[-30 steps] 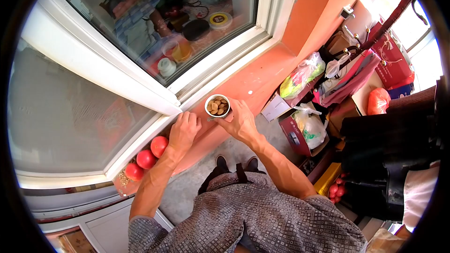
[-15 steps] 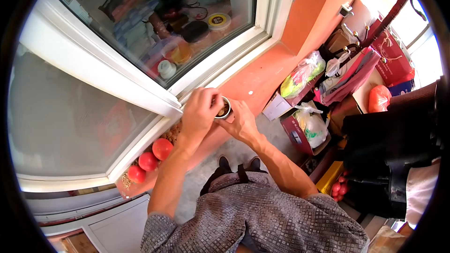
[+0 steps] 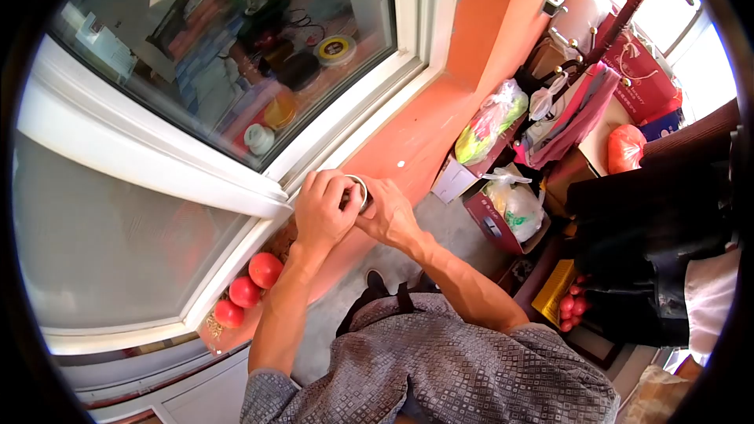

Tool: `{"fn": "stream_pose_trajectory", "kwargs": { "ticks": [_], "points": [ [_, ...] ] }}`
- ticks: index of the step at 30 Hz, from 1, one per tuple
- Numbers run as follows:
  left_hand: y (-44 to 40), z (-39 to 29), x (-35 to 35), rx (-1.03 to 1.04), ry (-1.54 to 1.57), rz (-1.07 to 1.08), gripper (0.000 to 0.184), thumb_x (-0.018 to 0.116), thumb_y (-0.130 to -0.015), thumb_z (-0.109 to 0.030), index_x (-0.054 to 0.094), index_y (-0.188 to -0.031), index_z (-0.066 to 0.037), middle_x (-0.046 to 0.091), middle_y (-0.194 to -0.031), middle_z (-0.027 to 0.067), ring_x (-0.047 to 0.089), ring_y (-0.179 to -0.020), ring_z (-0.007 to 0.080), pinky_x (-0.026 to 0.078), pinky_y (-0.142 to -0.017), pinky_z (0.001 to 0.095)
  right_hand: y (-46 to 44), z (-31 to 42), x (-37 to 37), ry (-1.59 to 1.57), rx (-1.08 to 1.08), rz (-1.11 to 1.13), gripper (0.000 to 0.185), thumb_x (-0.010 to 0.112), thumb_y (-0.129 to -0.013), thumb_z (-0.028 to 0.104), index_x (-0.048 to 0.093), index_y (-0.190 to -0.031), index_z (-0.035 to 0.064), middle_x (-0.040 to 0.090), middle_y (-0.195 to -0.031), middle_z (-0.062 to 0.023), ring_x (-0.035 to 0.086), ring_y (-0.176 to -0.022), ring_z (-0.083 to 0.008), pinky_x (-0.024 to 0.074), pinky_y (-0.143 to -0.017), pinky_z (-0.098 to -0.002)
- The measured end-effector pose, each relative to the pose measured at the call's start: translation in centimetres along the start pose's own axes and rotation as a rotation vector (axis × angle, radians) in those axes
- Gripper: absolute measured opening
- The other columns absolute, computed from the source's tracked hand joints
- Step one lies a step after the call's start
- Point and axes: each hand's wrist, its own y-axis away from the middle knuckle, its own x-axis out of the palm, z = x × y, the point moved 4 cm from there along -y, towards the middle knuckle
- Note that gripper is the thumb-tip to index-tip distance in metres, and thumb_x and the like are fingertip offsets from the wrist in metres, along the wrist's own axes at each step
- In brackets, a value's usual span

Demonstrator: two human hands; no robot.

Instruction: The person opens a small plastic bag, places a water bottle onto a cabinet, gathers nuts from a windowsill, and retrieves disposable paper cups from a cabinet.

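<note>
The left hand [image 3: 323, 205] has moved from the orange sill [image 3: 402, 141] to the mouth of the cup [image 3: 364, 192]; its fingers curl there, any hold inside hidden; the right hand's [image 3: 389, 212] fingers grasp the cup's side; the cup is over the sill, contact unclear; slackened right fingers under left-hand pressure could tip it; red fruits [image 3: 265, 269] lie alongside; beyond, a window pane [image 3: 236, 55].

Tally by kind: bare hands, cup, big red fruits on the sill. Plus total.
Bare hands: 2 (left hand, right hand)
Cup: 1
Big red fruits visible on the sill: 3
Total: 6
</note>
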Motion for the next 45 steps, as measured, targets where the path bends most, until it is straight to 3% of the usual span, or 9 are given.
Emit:
{"fn": "stream_pose_trajectory", "kwargs": {
  "ticks": [7,10,11,13,19,24,31,37,45],
  "points": [
    [0.6,0.0,0.1,-0.118,0.083,0.086,0.046,0.084,-0.077,-0.021,0.062,-0.114,-0.004,0.064,-0.118,0.0151,0.06,-0.108,0.0341,0.05,-0.093,0.0432,0.1,-1.2,0.8,0.032,0.038,0.03,0.058,0.076,-0.076,0.017,0.059,-0.131,0.0122,0.067,-0.115,-0.0154,0.06,-0.106,-0.0372,0.0513,-0.092,-0.0455],
    [1.7,0.2,0.2,-0.219,0.149,0.161,0.067,0.087,-0.076,-0.028,0.056,-0.129,-0.001,0.061,-0.127,0.0182,0.058,-0.118,0.0364,0.048,-0.101,0.0437,-0.1,0.3,0.1,0.022,-0.04,-0.036,0.043,0.07,-0.077,0.011,0.066,-0.119,0.0107,0.069,-0.108,-0.0171,0.062,-0.1,-0.041,0.0517,-0.089,-0.0465],
    [1.9,0.3,0.1,-0.243,0.195,0.185,0.077,0.088,-0.075,-0.031,0.051,-0.135,0.0,0.06,-0.129,0.0192,0.057,-0.122,0.0372,0.047,-0.104,0.0438,-1.2,-0.2,0.6,-0.094,-0.01,0.12,0.037,0.069,-0.077,0.009,0.068,-0.114,0.009,0.071,-0.102,-0.0183,0.063,-0.094,-0.0437,0.0519,-0.085,-0.0482],
    [2.8,0.8,0.2,-0.383,0.317,0.137,0.084,0.089,-0.076,-0.032,0.046,-0.141,0.0,0.06,-0.129,0.0202,0.058,-0.122,0.0368,0.048,-0.103,0.0438,-1.1,0.1,0.9,-0.048,-0.094,-0.016,0.035,0.07,-0.075,0.005,0.07,-0.11,0.0068,0.071,-0.098,-0.019,0.065,-0.092,-0.0436,0.0519,-0.082,-0.0479],
    [6.1,0.6,-0.2,-0.43,0.304,-0.034,0.089,0.086,-0.077,-0.021,0.035,-0.148,0.0,0.054,-0.136,0.025,0.054,-0.124,0.0428,0.048,-0.104,0.0481,0.0,-1.9,2.3,0.109,-0.079,0.038,0.052,0.081,-0.072,0.006,0.065,-0.121,0.0046,0.068,-0.113,-0.0144,0.061,-0.101,-0.0375,0.0506,-0.085,-0.0455],
    [9.7,-1.0,-6.5,-0.46,0.2,-0.117,0.071,0.084,-0.078,-0.015,0.05,-0.139,-0.002,0.057,-0.137,0.0184,0.055,-0.126,0.0374,0.046,-0.105,0.0459,-0.8,-0.4,2.3,0.057,-0.018,0.062,0.051,0.087,-0.075,0.017,0.065,-0.119,0.0037,0.067,-0.1,-0.0122,0.058,-0.084,-0.0271,0.0476,-0.071,-0.0378],
    [18.3,0.7,-15.1,-0.611,-0.169,-0.238,0.061,0.085,-0.073,-0.004,0.059,-0.128,-0.001,0.061,-0.134,0.0169,0.058,-0.122,0.036,0.046,-0.104,0.0443,-0.4,-0.5,2.4,0.076,0.09,0.091,0.057,0.088,-0.074,0.015,0.062,-0.124,0.0033,0.064,-0.103,-0.0111,0.054,-0.083,-0.0243,0.0466,-0.07,-0.0357],
    [21.0,1.3,-17.4,-0.694,-0.305,-0.22,0.059,0.086,-0.073,-0.01,0.06,-0.124,-0.002,0.062,-0.129,0.0145,0.057,-0.121,0.0383,0.046,-0.106,0.0481,0.6,-1.5,2.4,0.016,0.157,0.087,0.074,0.089,-0.074,0.011,0.054,-0.138,-0.0002,0.064,-0.117,-0.0101,0.059,-0.092,-0.0172,0.0485,-0.075,-0.0305],
    [20.3,3.0,-16.9,-0.675,-0.313,-0.03,0.064,0.087,-0.067,-0.011,0.061,-0.125,-0.004,0.057,-0.138,0.0133,0.05,-0.13,0.0363,0.042,-0.109,0.0489,3.1,1.0,1.2,0.056,0.046,-0.215,0.076,0.086,-0.076,0.01,0.05,-0.142,-0.0004,0.059,-0.136,-0.0149,0.056,-0.12,-0.0246,0.046,-0.088,-0.0375]
  ]
}}
